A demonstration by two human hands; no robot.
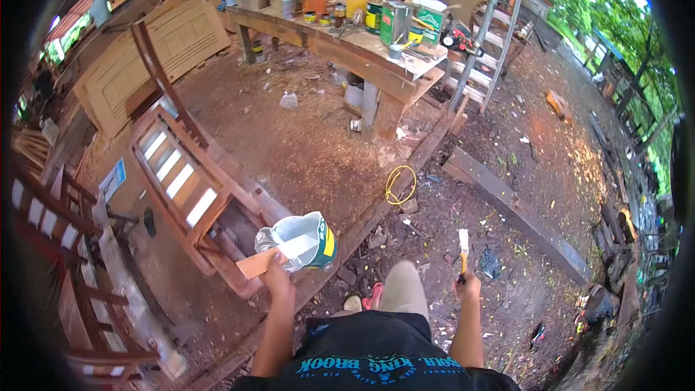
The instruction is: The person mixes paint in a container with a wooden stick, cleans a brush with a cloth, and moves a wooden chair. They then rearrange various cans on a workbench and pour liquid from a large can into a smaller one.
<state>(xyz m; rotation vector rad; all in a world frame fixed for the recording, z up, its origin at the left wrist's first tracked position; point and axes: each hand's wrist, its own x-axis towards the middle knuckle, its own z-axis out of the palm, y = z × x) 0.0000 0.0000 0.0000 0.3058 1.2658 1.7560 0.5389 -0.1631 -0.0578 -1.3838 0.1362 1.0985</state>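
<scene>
My left hand [279, 280] is closed at the side of a green and yellow paint can [327, 246], tilted, with a pale inside. A flat wooden stick [255, 264] lies under my thumb; its whitish far part reaches into the can. Crinkled, shiny wrapping covers the can's near side, and some of my fingers are hidden there. My right hand [468, 288] grips a paintbrush [463, 252] with a yellowish handle, its white bristles pointing away from me. Left of the can stands a brown wooden chair frame [181, 166] with white slats.
A wooden workbench [326, 47] holds several cans and bottles. A ladder [489, 36] leans at its right end. A long timber beam [517, 213] and a yellow cable loop [400, 185] lie on the dirt. More chair frames [94, 297] stand at left; a carved door panel [152, 58] leans behind.
</scene>
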